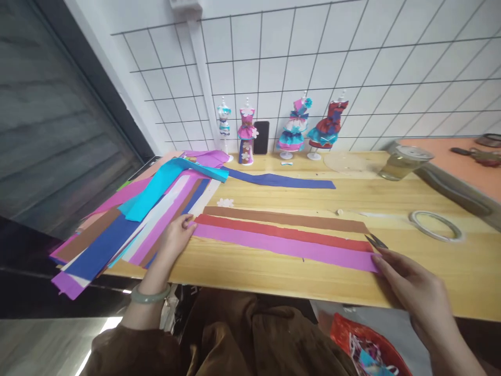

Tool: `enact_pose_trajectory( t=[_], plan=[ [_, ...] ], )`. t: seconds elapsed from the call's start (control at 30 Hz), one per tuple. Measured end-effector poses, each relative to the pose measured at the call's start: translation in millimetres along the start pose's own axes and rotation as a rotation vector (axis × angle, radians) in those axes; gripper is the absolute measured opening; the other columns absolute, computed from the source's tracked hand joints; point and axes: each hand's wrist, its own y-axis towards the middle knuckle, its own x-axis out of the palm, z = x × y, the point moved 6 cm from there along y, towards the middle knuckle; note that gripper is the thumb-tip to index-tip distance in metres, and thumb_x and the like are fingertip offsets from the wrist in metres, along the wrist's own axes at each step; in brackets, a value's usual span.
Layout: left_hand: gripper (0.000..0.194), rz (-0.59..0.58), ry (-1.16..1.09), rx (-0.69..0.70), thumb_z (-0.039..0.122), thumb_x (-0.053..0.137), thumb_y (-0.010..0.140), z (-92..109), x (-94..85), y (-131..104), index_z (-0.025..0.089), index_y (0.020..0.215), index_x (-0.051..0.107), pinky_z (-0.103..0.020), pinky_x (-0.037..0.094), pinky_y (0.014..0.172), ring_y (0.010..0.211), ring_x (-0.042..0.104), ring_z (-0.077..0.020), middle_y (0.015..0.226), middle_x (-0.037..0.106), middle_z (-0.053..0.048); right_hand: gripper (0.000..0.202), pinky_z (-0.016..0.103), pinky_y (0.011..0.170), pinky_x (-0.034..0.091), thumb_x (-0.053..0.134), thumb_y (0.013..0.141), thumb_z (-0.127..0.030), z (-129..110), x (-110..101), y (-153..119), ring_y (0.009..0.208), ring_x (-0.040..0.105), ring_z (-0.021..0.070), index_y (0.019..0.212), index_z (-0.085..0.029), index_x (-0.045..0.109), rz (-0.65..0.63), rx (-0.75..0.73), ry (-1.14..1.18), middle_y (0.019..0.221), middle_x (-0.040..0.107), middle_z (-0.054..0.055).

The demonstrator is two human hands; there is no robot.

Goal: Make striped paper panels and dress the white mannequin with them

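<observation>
A long purple strip (pixel 282 248) lies across the wooden table, pinched at its left end by my left hand (pixel 178 237) and at its right end by my right hand (pixel 410 279). Right above it, a red strip (pixel 282 231) runs alongside, partly overlapped. Beyond that is a brown strip (pixel 282 216). The dark tips of scissors (pixel 378 242) show just past my right fingers; their handles are hidden. To the left, many coloured strips are piled, with a turquoise one (pixel 152 190) on top. A blue strip (pixel 282 180) stretches rightward from the pile.
Four small dressed mannequins (pixel 291 130) stand by the tiled wall, with a phone (pixel 262 138) among them. A cup of liquid (pixel 405 163) and a tape ring (pixel 436 226) are at the right. A white flower cutout (pixel 225 202) lies near the brown strip. Below the table edge sits a red bag (pixel 342 331).
</observation>
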Motion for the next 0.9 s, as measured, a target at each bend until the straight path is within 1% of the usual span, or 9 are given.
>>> enact_pose_trajectory(
  t=[0.07,0.13,0.2,0.27,0.4,0.53,0.7,0.9],
  plan=[
    [0.043,-0.004,0.027,-0.004,0.042,0.052,0.071,1,0.1,0,0.017,0.105,0.061,-0.025,0.039,0.058,0.066,0.056,-0.0175,0.074,0.06,-0.004,0.039,0.034,0.082,0.047,0.052,0.073,-0.047,-4,0,-1,0.098,0.059,0.0291,0.098,-0.019,0.064,-0.009,0.076,0.048,0.096,0.068,0.011],
    [0.044,-0.004,0.044,-0.012,0.043,0.051,0.071,2,-0.7,-1,0.018,0.105,0.06,-0.025,0.038,0.058,0.067,0.056,-0.0175,0.074,0.06,-0.003,0.039,0.034,0.079,0.048,0.057,0.068,-0.047,-2,-1,0,0.094,0.061,0.0291,0.094,-0.018,0.065,0.027,0.106,0.095,0.091,0.069,0.009],
    [0.044,-0.011,0.065,-0.024,0.045,0.05,0.071,3,-1.7,-2,0.019,0.105,0.06,-0.024,0.039,0.058,0.067,0.057,-0.0175,0.074,0.06,-0.002,0.039,0.035,0.075,0.05,0.06,0.065,-0.047,3,0,2,0.086,0.063,0.0283,0.09,-0.018,0.066,0.087,0.081,0.125,0.084,0.07,0.007],
    [0.043,-0.02,0.084,-0.034,0.045,0.049,0.071,6,-2.7,-3,0.019,0.104,0.061,-0.024,0.04,0.059,0.068,0.057,-0.0174,0.074,0.06,-0.002,0.039,0.035,0.072,0.05,0.06,0.064,-0.047,10,3,5,0.08,0.064,0.0264,0.09,-0.018,0.067,0.127,0.032,0.146,0.08,0.07,0.005],
    [0.043,-0.013,0.117,-0.039,0.045,0.05,0.071,10,-4.2,-4,0.019,0.103,0.062,-0.024,0.042,0.062,0.07,0.058,-0.018,0.077,0.063,-0.003,0.042,0.032,0.068,0.05,0.058,0.068,-0.047,22,10,8,0.074,0.064,0.0223,0.098,-0.018,0.064,0.13,-0.049,0.16,0.081,0.069,0.005],
    [0.043,-0.007,0.159,-0.03,0.044,0.049,0.071,14,-4.6,-4,0.019,0.105,0.061,-0.026,0.044,0.064,0.074,0.06,-0.0199,0.083,0.065,-0.005,0.041,0.031,0.065,0.05,0.056,0.071,-0.045,22,12,8,0.069,0.064,0.0196,0.102,-0.019,0.062,0.13,-0.108,0.123,0.082,0.069,0.005],
    [0.043,-0.026,0.204,-0.026,0.043,0.05,0.072,17,-5.0,-3,0.018,0.106,0.061,-0.027,0.046,0.067,0.077,0.061,-0.0211,0.086,0.066,-0.007,0.039,0.029,0.062,0.05,0.056,0.071,-0.042,21,14,10,0.067,0.063,0.0183,0.101,-0.019,0.063,0.121,-0.14,0.124,0.081,0.068,0.004],
    [0.045,-0.043,0.249,0.011,0.042,0.047,0.075,13,-3.4,-1,0.018,0.112,0.057,-0.028,0.046,0.065,0.077,0.06,-0.0212,0.09,0.065,-0.007,0.038,0.029,0.061,0.048,0.056,0.072,-0.04,21,14,13,0.062,0.06,0.0155,0.103,-0.019,0.062,0.135,-0.183,0.1,0.078,0.066,0.002]
  ],
)
